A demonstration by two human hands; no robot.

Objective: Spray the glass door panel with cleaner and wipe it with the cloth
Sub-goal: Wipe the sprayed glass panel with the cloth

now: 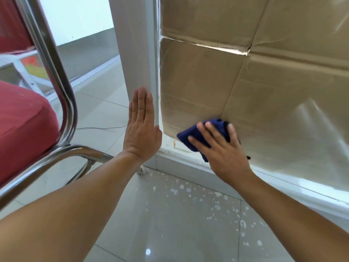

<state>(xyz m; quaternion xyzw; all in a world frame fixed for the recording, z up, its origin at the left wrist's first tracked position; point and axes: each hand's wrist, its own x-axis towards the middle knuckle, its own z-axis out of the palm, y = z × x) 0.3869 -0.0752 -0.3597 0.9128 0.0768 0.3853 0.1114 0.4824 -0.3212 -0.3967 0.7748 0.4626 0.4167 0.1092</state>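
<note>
The glass door panel fills the upper right, with brown cardboard showing behind it. Its white frame runs down the middle of the view. My right hand presses a dark blue cloth flat against the glass at the panel's lower left corner, fingers spread over it. My left hand lies flat and open against the frame's edge, fingers together and pointing up, holding nothing. No spray bottle is in view.
A chair with a red seat and chrome tube frame stands close at the left. The tiled floor below carries white droplet spots. A thin cable lies on the tiles behind the chair.
</note>
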